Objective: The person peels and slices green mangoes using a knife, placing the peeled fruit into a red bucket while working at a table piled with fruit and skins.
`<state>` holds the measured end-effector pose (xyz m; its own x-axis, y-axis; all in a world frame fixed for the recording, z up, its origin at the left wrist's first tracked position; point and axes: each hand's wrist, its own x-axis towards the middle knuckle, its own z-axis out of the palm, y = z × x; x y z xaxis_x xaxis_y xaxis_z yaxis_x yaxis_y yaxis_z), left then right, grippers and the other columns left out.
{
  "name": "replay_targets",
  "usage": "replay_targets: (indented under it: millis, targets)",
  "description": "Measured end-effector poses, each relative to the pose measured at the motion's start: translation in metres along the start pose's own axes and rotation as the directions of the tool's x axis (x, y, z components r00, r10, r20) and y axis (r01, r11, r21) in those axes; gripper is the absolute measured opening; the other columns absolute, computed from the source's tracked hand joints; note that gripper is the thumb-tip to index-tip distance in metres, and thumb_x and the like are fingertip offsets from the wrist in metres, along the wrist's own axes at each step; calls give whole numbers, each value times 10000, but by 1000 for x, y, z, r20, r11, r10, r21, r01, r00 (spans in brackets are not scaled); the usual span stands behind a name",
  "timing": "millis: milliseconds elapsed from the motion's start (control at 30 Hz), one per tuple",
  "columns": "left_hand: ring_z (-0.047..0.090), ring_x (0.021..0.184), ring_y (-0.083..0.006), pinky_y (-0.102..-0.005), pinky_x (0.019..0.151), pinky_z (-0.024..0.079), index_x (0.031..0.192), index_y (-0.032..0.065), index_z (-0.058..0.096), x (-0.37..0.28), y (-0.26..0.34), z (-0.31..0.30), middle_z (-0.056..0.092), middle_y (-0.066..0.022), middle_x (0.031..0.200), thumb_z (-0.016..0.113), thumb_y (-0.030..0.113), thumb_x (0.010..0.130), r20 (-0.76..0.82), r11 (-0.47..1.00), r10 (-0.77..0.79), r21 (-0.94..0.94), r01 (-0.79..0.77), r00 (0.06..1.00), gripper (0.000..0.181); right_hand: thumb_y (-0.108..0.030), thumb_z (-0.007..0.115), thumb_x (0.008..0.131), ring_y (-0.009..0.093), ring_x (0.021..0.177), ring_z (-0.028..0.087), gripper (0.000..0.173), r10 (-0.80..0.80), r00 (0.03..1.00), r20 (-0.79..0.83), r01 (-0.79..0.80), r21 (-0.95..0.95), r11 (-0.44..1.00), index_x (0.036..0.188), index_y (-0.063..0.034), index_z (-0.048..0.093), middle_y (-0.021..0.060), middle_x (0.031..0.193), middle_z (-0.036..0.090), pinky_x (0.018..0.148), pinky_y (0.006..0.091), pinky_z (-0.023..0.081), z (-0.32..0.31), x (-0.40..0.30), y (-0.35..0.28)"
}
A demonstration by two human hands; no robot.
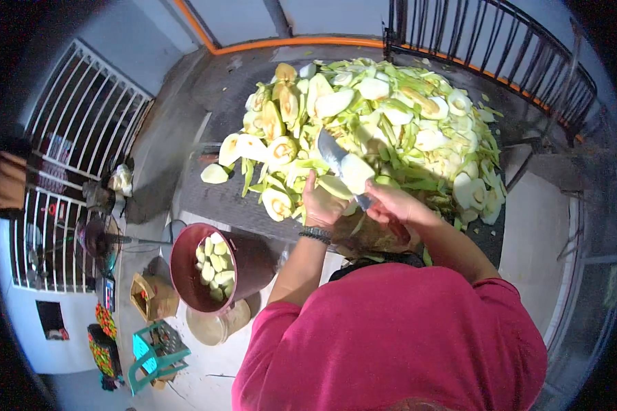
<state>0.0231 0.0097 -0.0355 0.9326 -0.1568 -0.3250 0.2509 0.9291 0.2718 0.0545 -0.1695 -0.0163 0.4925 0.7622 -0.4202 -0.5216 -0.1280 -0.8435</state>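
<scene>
My right hand (396,203) grips a knife by its red handle (399,229), and the broad knife blade (331,149) points up and to the left. A pale peeled fruit piece (357,173) lies against the blade, beside my right thumb. In my left hand (323,205), thumb raised, is a green-white fruit slice (335,186) close under the blade. The fruit looks like green mango. Beyond both hands rises a large heap of peelings and cut fruit (391,115), some halves showing brown cores. A loose fruit piece (214,173) sits at the heap's left.
Left of me stands a dark red bucket (177,267) with peeled pieces inside, next to a pale tub (205,329). A paper bag (159,300), a green plastic stool (159,354) and a standing fan (100,239) are further left. Black railing (493,46) borders the far right.
</scene>
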Motion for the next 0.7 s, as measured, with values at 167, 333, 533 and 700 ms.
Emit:
replay_targets:
  millis: [167, 333, 533, 700]
  targets:
    - [478, 1021, -287, -499, 859, 358, 1011, 12, 471, -16, 8, -9, 503, -167, 1033, 545, 225, 597, 320, 994, 110, -61, -96, 941, 471, -348, 512, 831, 57, 418, 401, 339, -27, 898, -439, 30, 0, 1000, 1016, -67, 466, 17, 625, 484, 321, 148, 326, -22, -7, -47]
    - [519, 950, -380, -476, 862, 425, 1018, -97, 427, -67, 58, -58, 500, -250, 1036, 442, 26, 620, -112, 976, 215, 46, -211, 970, 417, -268, 375, 855, 317, 749, 560, 335, -563, 597, -571, -279, -806, 522, 1122, -79, 447, 188, 831, 574, 683, 411, 427, -95, -21, -83]
    - [545, 844, -318, -401, 788, 460, 945, -63, 478, -179, 182, -154, 530, -195, 897, 458, 91, 714, -517, 677, 664, 109, -728, 540, 278, -372, 406, 831, 380, 811, 553, 380, -623, 484, -614, -548, -768, 331, 1083, -101, 489, 219, 844, 582, 703, 442, 420, -137, -44, -87]
    - [528, 649, -263, -379, 664, 457, 831, -13, 503, -206, 204, -157, 537, -146, 747, 426, 166, 732, -772, 485, 612, 196, -852, 171, 218, -367, 392, 833, 386, 787, 554, 362, -700, 356, -619, -576, -735, 357, 1078, -114, 477, 221, 844, 580, 688, 454, 424, -143, -49, -89]
